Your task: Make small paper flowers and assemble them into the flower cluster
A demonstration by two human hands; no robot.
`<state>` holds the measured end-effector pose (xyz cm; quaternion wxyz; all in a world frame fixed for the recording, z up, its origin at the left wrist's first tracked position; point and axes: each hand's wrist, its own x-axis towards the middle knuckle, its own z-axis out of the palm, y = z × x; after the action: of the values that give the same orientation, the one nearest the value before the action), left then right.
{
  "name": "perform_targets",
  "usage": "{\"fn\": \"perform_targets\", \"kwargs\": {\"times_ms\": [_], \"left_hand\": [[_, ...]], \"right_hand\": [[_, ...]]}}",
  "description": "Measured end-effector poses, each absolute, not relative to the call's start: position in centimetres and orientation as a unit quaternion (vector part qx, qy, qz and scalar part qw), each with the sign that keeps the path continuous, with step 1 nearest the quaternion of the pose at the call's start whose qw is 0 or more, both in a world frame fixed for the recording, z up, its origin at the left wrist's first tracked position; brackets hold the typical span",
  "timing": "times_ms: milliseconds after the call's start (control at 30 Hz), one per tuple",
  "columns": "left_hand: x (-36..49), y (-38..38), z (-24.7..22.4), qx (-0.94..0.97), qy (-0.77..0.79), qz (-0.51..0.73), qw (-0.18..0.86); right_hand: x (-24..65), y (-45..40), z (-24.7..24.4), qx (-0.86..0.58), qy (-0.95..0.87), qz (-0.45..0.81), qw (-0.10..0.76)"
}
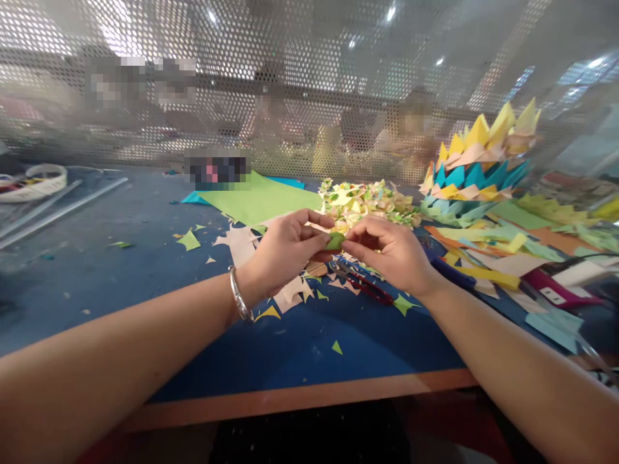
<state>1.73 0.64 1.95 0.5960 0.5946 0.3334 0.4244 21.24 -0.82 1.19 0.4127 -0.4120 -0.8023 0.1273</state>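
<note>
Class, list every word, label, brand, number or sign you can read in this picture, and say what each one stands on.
No text can be read with certainty.
White ring at far left: dark marks, perhaps printing, too blurred to read.
Magenta-and-white object at right: no lettering can be made out.

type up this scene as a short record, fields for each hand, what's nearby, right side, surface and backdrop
left hand: pinches a small green piece; silver bracelet at wrist
right hand: fingers on that piece's other end
nearby: red-handled scissors, pale scraps
beyond hands: heap of small cut pieces, large green sheet
right side: tiered, pointed stack, yellow, blue and pink
surface: blue tabletop
backdrop: perforated screen
</note>
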Motion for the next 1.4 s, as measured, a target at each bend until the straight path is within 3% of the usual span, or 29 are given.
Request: {"fn": "perform_targets", "kwargs": {"times_ms": [233, 1000, 1400], "left_hand": [[1.1, 0.3, 1.2, 0.617, 0.303, 0.429, 0.587], [1.4, 0.3, 0.1, 0.697, 0.287, 0.472, 0.456], [1.0, 0.7, 0.3, 0.758, 0.339, 0.384, 0.403]], "right_hand": [[20.9, -0.6, 0.8, -0.424, -0.777, 0.227, 0.408], [20.7, -0.8, 0.8, -0.443, -0.757, 0.263, 0.402], [20.7, -0.8, 0.4, -0.448, -0.776, 0.251, 0.367]]}}
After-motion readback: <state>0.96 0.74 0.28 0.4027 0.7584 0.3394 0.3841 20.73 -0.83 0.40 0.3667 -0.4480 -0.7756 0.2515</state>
